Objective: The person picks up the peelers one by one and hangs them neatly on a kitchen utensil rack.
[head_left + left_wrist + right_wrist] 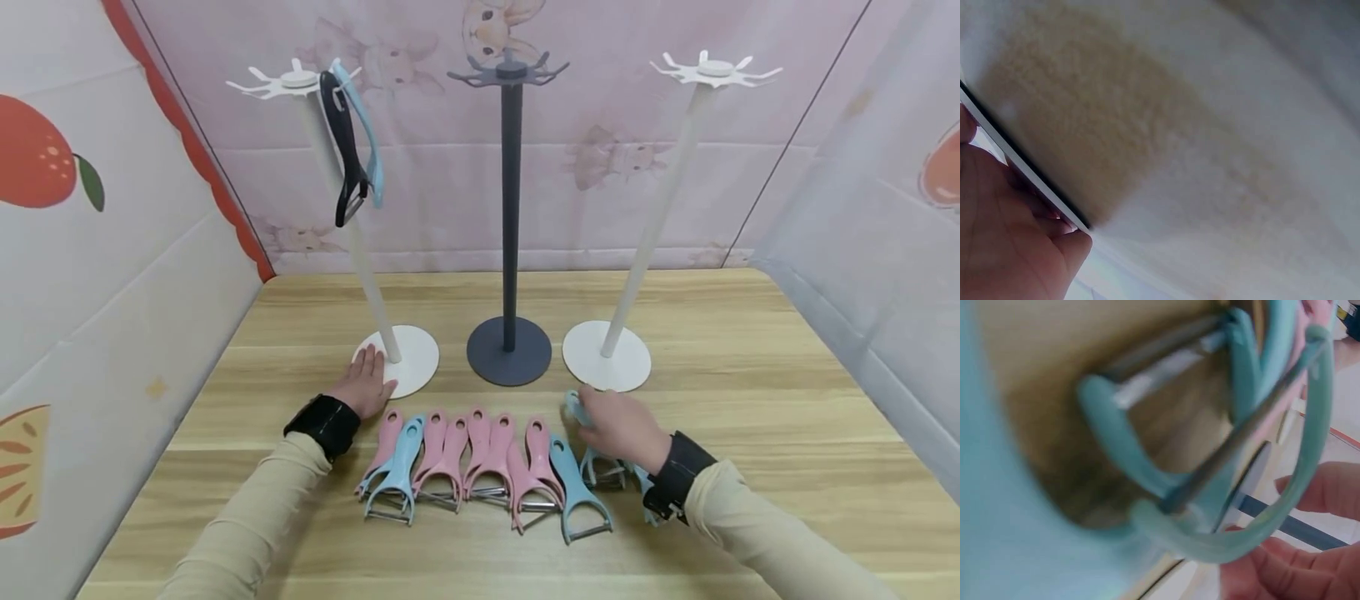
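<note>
My left hand lies on the round white base of the left stand, fingers stretched over it. In the left wrist view, that hand is beside the plate's edge. A black peeler and a light blue peeler hang from this stand's hooks. My right hand grips the handle of a blue peeler, its blade end close to the right wrist camera. Other blue peelers lie under that hand, partly hidden. Left of it runs a row of pink peelers and blue peelers.
A dark grey hook stand rises in the middle, and another white hook stand stands to its right. All are on a wooden table. A printed cloth hangs behind, with further cloth at both sides.
</note>
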{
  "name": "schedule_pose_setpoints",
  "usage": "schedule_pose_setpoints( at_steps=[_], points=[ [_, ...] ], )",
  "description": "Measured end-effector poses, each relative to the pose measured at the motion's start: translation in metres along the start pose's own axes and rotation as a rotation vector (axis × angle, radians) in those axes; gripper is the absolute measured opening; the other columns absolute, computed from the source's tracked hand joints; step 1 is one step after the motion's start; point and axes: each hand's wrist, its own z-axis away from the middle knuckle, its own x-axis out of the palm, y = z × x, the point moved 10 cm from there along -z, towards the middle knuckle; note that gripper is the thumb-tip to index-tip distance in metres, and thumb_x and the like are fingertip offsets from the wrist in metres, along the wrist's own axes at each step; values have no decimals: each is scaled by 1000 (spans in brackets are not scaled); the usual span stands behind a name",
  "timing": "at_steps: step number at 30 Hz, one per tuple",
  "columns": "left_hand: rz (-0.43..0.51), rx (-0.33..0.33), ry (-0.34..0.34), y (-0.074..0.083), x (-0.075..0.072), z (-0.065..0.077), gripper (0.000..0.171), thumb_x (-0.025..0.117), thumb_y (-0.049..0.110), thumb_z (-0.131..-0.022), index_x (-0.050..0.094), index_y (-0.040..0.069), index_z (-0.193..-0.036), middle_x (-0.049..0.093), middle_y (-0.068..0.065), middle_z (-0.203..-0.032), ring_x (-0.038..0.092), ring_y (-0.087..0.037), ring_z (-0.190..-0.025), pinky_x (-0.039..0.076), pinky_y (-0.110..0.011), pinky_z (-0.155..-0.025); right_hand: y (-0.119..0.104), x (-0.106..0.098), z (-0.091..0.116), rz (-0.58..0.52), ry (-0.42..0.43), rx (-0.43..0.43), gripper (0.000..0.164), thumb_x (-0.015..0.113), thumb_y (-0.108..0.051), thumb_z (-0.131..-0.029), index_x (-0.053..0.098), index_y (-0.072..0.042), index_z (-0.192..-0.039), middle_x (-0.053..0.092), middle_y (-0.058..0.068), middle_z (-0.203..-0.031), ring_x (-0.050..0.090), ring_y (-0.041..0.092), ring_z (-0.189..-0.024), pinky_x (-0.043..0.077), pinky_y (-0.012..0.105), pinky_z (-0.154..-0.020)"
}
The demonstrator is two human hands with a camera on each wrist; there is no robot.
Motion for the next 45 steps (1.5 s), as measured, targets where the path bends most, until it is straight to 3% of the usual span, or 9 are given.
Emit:
schedule_pose_setpoints(
  at_steps=[4,9,16,20,25,30,33,36,45],
  points=[
    [-7,-3,4,-3,-2,0,60,34,22,-98,14,-21,-134,5,-39,-141,6,-48,-131,13,-53,-106,-14,-13,-6,-38,126,-83,29,67,-11,-76,54,-2,-101,41,-3,-54,39,9,-44,31,23,-38],
    [7,2,18,-6,-3,-1,60,34,22,-98,14,-21,-134,5,-38,-141,6,-48,-131,12,-53,-106,-32,-23,-21,-172,180,-167,29,63,-11,-83,54,-3,-109,43,-8,-51,37,3,-40,31,19,-37],
    [10,-12,1,-9,2,-1,61,33,23,-98,13,-20,-135,3,-37,-142,4,-47,-132,10,-53,-106,-57,-51,-53,-422,259,-267,32,59,-8,-87,54,0,-117,63,2,-69,52,6,-53,42,22,-49],
    [11,-21,1,-9,1,-1,60,33,23,-98,12,-20,-136,3,-36,-143,4,-46,-132,11,-53,-106,-66,-62,-76,-590,242,-262,35,55,-10,-90,52,-3,-125,66,11,-83,61,15,-68,48,27,-59],
    [1,-8,14,-10,1,-4,61,33,24,-98,13,-20,-135,3,-37,-142,4,-47,-132,12,-52,-106,-80,-82,-100,-741,255,-236,40,54,-14,-92,49,-8,-131,67,10,-92,62,18,-76,48,30,-64],
    [11,-8,14,-10,0,-3,61,34,24,-98,13,-20,-136,4,-37,-142,4,-46,-132,11,-51,-107,-102,-118,-118,-861,420,-292,39,54,-10,-92,50,-5,-130,67,14,-93,62,22,-75,48,26,-61],
    [19,-2,14,-10,0,-1,62,34,25,-98,13,-20,-136,4,-37,-142,4,-46,-132,11,-51,-107,-115,-144,-124,-910,567,-317,39,55,-9,-91,51,-4,-130,66,16,-93,62,21,-76,50,25,-64],
    [20,-2,19,-9,-1,1,62,34,24,-98,13,-20,-135,4,-38,-142,4,-47,-132,12,-52,-106,-125,-165,-132,-986,658,-316,40,54,-11,-92,50,-6,-131,65,15,-95,61,20,-79,50,25,-69],
    [12,-13,5,-1,3,5,61,35,24,-98,14,-19,-136,5,-36,-143,6,-46,-132,13,-51,-107,-130,-201,-161,-1164,739,-217,41,47,-13,-96,44,-16,-136,64,9,-101,56,15,-86,44,23,-68]
  ],
)
